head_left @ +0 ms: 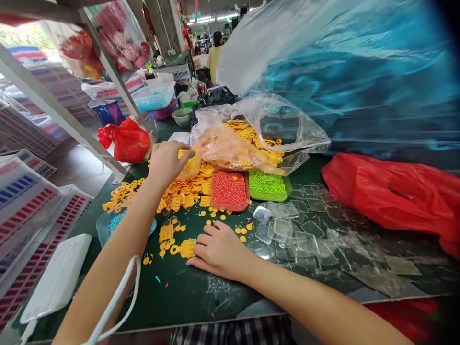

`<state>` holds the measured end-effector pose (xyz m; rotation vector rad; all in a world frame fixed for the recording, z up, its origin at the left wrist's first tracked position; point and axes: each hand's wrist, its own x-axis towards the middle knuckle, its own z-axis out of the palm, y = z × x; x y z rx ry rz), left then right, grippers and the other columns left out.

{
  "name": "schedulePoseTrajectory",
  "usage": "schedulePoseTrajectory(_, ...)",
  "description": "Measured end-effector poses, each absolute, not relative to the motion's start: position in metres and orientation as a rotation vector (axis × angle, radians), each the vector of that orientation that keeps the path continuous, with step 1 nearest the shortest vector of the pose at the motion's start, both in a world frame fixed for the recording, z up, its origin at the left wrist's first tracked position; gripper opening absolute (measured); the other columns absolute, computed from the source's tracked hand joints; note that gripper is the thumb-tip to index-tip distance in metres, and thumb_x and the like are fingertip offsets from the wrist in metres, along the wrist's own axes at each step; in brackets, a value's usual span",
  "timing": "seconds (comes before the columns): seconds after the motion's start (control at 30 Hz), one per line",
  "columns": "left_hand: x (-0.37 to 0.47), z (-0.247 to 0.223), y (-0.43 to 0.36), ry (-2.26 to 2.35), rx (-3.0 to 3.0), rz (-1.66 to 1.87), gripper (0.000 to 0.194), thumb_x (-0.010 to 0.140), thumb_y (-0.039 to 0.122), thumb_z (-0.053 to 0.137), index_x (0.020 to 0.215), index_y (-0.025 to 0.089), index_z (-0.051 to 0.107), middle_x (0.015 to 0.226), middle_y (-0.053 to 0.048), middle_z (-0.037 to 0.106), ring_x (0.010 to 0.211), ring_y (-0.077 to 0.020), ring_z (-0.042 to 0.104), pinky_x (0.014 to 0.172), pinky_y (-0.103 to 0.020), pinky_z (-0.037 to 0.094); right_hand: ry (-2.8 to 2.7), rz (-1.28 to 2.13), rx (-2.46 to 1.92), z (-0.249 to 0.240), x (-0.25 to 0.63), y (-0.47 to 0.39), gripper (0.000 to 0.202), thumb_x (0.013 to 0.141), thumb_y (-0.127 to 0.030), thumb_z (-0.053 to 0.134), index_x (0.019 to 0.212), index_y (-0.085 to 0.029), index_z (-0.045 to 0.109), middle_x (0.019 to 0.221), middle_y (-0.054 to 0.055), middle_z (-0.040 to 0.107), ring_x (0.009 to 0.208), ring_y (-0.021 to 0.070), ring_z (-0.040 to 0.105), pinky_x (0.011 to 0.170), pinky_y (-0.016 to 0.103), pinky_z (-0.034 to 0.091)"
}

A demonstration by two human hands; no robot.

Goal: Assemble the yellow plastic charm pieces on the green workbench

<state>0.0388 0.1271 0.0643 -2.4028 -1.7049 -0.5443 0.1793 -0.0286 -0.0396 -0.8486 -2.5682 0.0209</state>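
Note:
My left hand [166, 162] reaches over a small tub of yellow beads [191, 159], thumb and finger drawn together in a pinch; anything between the tips is too small to make out. Low on the green table, my right hand [218, 251] has its fingers curled at the end of a flat yellow plastic piece with a ring [185, 248], gripping it. More yellow plastic pieces [187, 195] lie heaped under the tub. Beside them stand tubs of red beads [230, 188] and green beads [268, 186]. Blue beads [117, 220] sit in a tub partly behind my left forearm.
A clear bag of yellow pieces [247, 143] leans behind the tubs. Clear plastic squares [283, 227] spread to the right, near a red bag [388, 191]. A white power bank [57, 278] with its cable lies left. A person [214, 55] stands far back.

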Motion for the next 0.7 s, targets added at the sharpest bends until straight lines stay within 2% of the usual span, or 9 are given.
schedulePoseTrajectory(0.13,0.084,0.052,0.114,-1.229,-2.988,-0.235,0.022,0.091,0.034,0.056,0.095,0.02,0.072,0.098,-0.004,0.073,0.092,-0.02,0.063,0.087,-0.034,0.041,-2.574,0.027,-0.915,-0.037,0.181,-0.023,0.041,0.097,-0.047,0.045,0.075,-0.02,0.068,0.068,0.001,0.066,0.074,0.0177,0.053,0.061,0.034,0.024)
schedulePoseTrajectory(0.3,0.119,0.024,0.106,-0.947,-3.034,0.146,0.019,0.085,0.037,0.066,0.096,0.022,0.072,0.107,-0.004,0.069,0.11,-0.0246,0.055,0.096,-0.037,0.033,-2.573,0.039,-0.909,-0.034,0.182,-0.025,0.038,0.095,-0.044,0.048,0.075,-0.018,0.069,0.068,0.003,0.067,0.074,0.0176,0.054,0.06,0.035,0.025)
schedulePoseTrajectory(0.47,0.128,0.008,0.106,-0.937,-3.014,0.21,0.024,0.084,0.037,0.068,0.103,0.022,0.071,0.11,-0.006,0.066,0.107,-0.0246,0.052,0.093,-0.035,0.031,-2.544,0.01,-0.869,-0.033,0.182,-0.028,0.034,0.095,-0.038,0.05,0.075,-0.017,0.068,0.069,0.004,0.068,0.073,0.0182,0.055,0.062,0.034,0.027)
schedulePoseTrajectory(0.6,0.133,0.0,0.104,-0.997,-2.979,0.227,0.014,0.084,0.031,0.067,0.089,0.02,0.074,0.103,-0.006,0.067,0.103,-0.0252,0.052,0.09,-0.037,0.03,-2.57,0.005,-0.874,-0.029,0.184,-0.027,0.025,0.093,-0.027,0.052,0.077,-0.017,0.068,0.072,0.005,0.07,0.072,0.0185,0.056,0.062,0.034,0.027)
schedulePoseTrajectory(0.7,0.133,0.001,0.102,-1.075,-2.994,0.155,0.012,0.084,0.031,0.069,0.083,0.021,0.075,0.1,-0.005,0.068,0.103,-0.0261,0.052,0.09,-0.04,0.029,-2.613,0.015,-0.901,-0.025,0.187,-0.026,0.025,0.092,-0.027,0.051,0.077,-0.016,0.068,0.073,0.006,0.07,0.073,0.0195,0.057,0.063,0.035,0.028)
